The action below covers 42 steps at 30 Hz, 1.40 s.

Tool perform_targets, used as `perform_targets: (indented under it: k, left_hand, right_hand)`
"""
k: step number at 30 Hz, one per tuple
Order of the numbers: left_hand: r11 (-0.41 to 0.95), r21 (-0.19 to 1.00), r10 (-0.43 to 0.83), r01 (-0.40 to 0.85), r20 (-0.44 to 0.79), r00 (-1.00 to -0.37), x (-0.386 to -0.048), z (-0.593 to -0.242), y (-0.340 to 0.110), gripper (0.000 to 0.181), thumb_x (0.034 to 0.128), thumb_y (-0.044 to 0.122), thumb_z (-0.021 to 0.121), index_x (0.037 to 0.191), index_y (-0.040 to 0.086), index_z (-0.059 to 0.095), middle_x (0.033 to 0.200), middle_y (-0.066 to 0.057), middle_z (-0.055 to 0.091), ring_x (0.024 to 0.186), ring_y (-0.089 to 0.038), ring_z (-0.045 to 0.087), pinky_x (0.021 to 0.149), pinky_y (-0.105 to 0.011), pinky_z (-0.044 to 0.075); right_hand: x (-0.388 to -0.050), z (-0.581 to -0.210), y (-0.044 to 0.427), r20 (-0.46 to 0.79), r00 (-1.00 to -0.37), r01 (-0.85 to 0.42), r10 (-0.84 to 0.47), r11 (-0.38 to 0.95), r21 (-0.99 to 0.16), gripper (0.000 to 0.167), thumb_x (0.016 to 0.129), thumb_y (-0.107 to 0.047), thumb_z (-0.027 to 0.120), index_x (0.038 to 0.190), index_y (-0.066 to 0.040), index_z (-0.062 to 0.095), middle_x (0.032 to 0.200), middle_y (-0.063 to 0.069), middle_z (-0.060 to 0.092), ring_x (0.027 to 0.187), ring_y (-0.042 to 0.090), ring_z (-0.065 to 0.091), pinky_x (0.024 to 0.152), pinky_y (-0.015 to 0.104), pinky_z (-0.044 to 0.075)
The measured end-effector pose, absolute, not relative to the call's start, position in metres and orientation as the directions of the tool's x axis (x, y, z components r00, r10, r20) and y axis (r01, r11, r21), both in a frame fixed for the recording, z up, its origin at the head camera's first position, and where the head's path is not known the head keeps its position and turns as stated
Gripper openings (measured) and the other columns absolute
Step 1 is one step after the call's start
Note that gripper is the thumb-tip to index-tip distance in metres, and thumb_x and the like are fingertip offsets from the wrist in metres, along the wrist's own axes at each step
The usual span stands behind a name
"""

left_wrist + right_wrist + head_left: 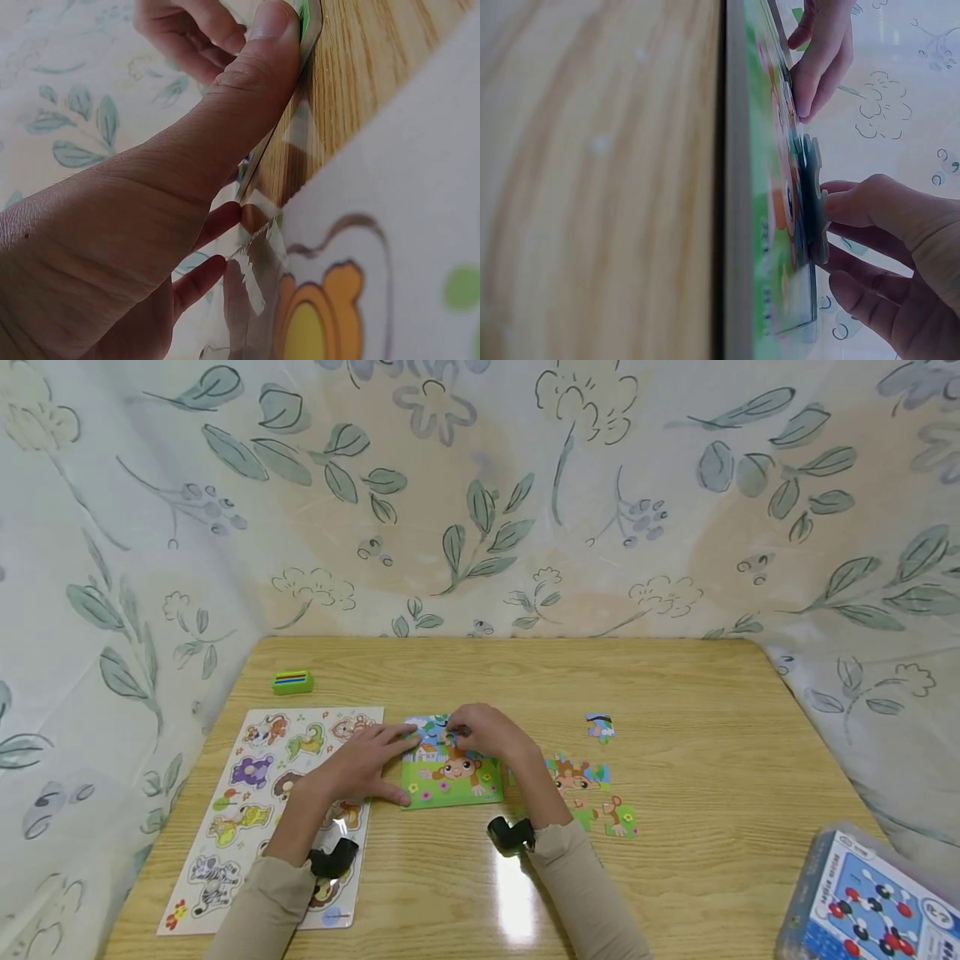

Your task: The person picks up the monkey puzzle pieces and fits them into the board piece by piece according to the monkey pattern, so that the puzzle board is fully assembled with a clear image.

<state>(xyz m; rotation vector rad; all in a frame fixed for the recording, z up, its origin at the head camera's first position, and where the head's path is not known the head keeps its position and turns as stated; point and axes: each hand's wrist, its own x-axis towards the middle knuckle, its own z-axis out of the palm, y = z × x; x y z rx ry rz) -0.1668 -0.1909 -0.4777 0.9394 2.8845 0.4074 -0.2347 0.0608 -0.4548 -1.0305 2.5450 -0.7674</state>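
A square jigsaw board (453, 789) with a monkey, a house and flowers lies on the table. My left hand (362, 760) rests on its left side, fingers extended at the upper corner and thumb along the lower edge. In the left wrist view the thumb (259, 64) presses the board's rim. Over the board's upper part, my right hand (491, 731) pinches a puzzle piece (815, 199) between thumb and fingers. In the right wrist view that piece stands tilted just off the picture; its printed face is largely hidden.
Several joined monkey pieces (577, 777) lie right of the board, partly behind the right forearm. A single piece (600, 725) lies above them. Under the left arm is a large animal puzzle board (247, 835). A green case (292, 682) stands far left, a molecule-model box (862, 902) near right.
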Motion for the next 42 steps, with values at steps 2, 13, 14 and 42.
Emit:
perform_targets:
  k: [2, 13, 14, 42]
  left_hand:
    - [0.777, 0.276, 0.589, 0.567, 0.003, -0.808, -0.167, -0.477, -0.191, 0.093, 0.0730, 0.065, 0.072, 0.147, 0.015, 0.045, 0.154, -0.009, 0.038, 0.137, -0.037, 0.040, 0.108, -0.061, 0.033]
    - [0.773, 0.282, 0.590, 0.568, 0.008, -0.807, -0.170, -0.474, -0.192, 0.093, 0.0726, 0.064, 0.073, 0.146, 0.014, 0.046, 0.154, -0.009, 0.038, 0.136, -0.037, 0.040, 0.108, -0.062, 0.033]
    - [0.773, 0.281, 0.591, 0.569, 0.009, -0.807, -0.170, -0.474, -0.193, 0.093, 0.0726, 0.064, 0.073, 0.146, 0.014, 0.046, 0.154, -0.009, 0.038, 0.136, -0.037, 0.040, 0.108, -0.062, 0.033]
    - [0.774, 0.285, 0.590, 0.565, -0.004, -0.807, -0.175, -0.473, -0.195, 0.094, 0.0726, 0.064, 0.073, 0.147, 0.014, 0.044, 0.155, -0.009, 0.037, 0.137, -0.037, 0.039, 0.107, -0.063, 0.033]
  right_hand:
    - [-0.235, -0.454, 0.060, -0.067, -0.703, -0.557, -0.708, 0.607, -0.567, 0.024, 0.093, -0.004, 0.060, 0.114, -0.007, 0.071, 0.120, 0.009, 0.067, 0.105, 0.023, 0.063, 0.091, 0.036, 0.052]
    - [-0.237, -0.454, 0.057, -0.069, -0.701, -0.577, -0.710, 0.621, -0.531, 0.024, 0.092, -0.006, 0.063, 0.115, -0.007, 0.071, 0.122, 0.009, 0.066, 0.110, 0.025, 0.063, 0.092, 0.036, 0.053]
    - [-0.238, -0.455, 0.057, -0.065, -0.700, -0.584, -0.711, 0.623, -0.520, 0.024, 0.092, -0.007, 0.063, 0.115, -0.007, 0.071, 0.122, 0.009, 0.066, 0.110, 0.025, 0.063, 0.093, 0.036, 0.053]
    - [-0.232, -0.452, 0.043, -0.178, -0.718, -0.621, -0.673, 0.734, -0.274, 0.035, 0.101, -0.026, 0.053, 0.134, -0.029, 0.060, 0.138, 0.006, 0.052, 0.117, 0.027, 0.051, 0.084, 0.037, 0.051]
